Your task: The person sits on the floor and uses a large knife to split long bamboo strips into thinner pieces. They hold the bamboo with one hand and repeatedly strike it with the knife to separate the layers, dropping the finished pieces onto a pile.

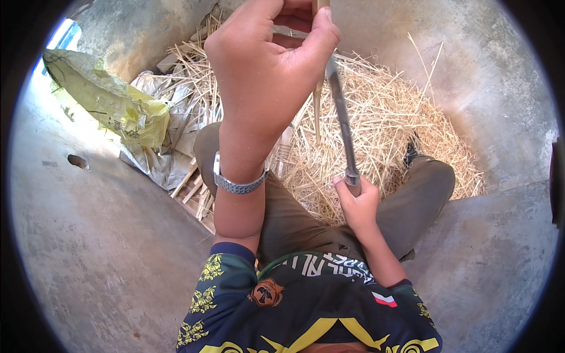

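Observation:
My left hand is raised at the top of the view, its fingers closed around a thin pale strip of wood or bamboo. The strip's lower end hangs below the hand, and its upper end runs out of view. Low in front of my body, my right hand is wrapped round the handle of a knife. The long, narrow, dark blade points up toward my left hand, its tip end close beside the strip; whether they touch I cannot tell. A metal watch circles my left wrist.
A large heap of pale shavings lies between and beyond my bent legs. To the left are a crumpled yellow-green sack, grey sheeting and several flat strips. Grey concrete surrounds me, with a small hole at left.

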`<act>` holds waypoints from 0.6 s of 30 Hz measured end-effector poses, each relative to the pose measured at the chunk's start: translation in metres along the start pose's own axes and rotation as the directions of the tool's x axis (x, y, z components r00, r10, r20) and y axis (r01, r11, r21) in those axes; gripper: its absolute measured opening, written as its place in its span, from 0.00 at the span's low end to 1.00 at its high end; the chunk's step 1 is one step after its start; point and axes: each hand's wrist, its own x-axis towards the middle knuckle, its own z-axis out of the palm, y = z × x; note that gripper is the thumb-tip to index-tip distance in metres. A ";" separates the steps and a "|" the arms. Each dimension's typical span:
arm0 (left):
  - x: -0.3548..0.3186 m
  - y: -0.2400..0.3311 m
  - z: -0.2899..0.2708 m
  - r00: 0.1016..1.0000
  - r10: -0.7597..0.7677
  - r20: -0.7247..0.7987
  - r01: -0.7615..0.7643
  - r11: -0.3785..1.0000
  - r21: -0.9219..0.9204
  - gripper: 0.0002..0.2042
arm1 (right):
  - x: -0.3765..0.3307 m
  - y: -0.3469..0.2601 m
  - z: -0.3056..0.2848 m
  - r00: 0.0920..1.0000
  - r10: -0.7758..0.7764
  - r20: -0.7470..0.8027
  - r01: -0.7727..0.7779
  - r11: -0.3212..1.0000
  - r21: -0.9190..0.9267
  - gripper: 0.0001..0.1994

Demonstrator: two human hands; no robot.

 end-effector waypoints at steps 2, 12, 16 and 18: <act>-0.001 -0.010 0.002 0.997 0.076 -0.008 -0.076 0.997 0.009 0.01 | 0.000 0.012 0.004 0.999 -0.047 -0.023 0.050 0.988 0.147 0.12; -0.007 -0.006 0.011 0.992 0.121 -0.023 -0.123 0.990 -0.072 0.01 | 0.013 0.028 0.000 0.904 0.387 0.181 -0.413 0.900 0.140 0.13; -0.006 -0.006 0.011 0.982 0.187 -0.009 -0.186 0.982 0.042 0.02 | 0.008 0.012 0.013 0.985 0.130 0.114 -0.152 0.966 0.209 0.13; -0.006 -0.002 0.014 0.980 0.199 0.023 -0.201 0.977 0.068 0.02 | 0.009 0.033 0.027 0.996 0.029 0.088 -0.053 0.956 0.289 0.13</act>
